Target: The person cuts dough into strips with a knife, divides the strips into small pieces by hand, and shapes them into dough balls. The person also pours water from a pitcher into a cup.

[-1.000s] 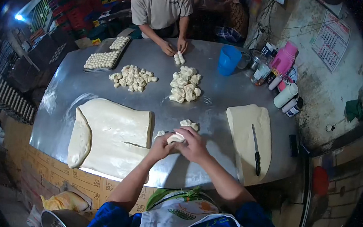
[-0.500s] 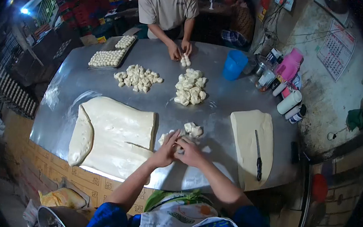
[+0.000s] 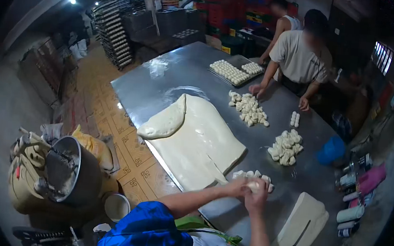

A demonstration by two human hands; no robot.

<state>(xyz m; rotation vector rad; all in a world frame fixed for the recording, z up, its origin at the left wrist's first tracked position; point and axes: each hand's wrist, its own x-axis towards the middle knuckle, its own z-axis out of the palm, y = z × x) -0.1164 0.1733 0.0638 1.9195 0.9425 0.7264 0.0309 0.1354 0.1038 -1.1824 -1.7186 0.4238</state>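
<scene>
Above the near edge of the table, my left hand (image 3: 235, 189) and my right hand (image 3: 256, 201) meet around a small piece of dough (image 3: 253, 186). The fingers of both are closed against it, partly hiding it. Small cut dough lumps (image 3: 266, 179) lie just beyond my hands. To the left spreads a large dough sheet (image 3: 200, 141), folded over at its far left corner, with a slit near my left hand and a narrow strip reaching toward that wrist. At right, a long knife (image 3: 294, 245) rests on a second dough slab (image 3: 308, 219).
A co-worker (image 3: 301, 57) stands across the metal table (image 3: 139, 90), near dough pieces (image 3: 249, 109), a dough pile (image 3: 285, 147) and a tray of dough balls (image 3: 237, 82). A blue container (image 3: 331, 150) and bottles (image 3: 351, 213) line the right. A mixing bowl (image 3: 76, 171) stands left.
My view has swung left, bringing the mixing bowl and more floor into sight. My hands stay together on dough. The co-worker's hands have moved apart, one reaching to the scattered pieces.
</scene>
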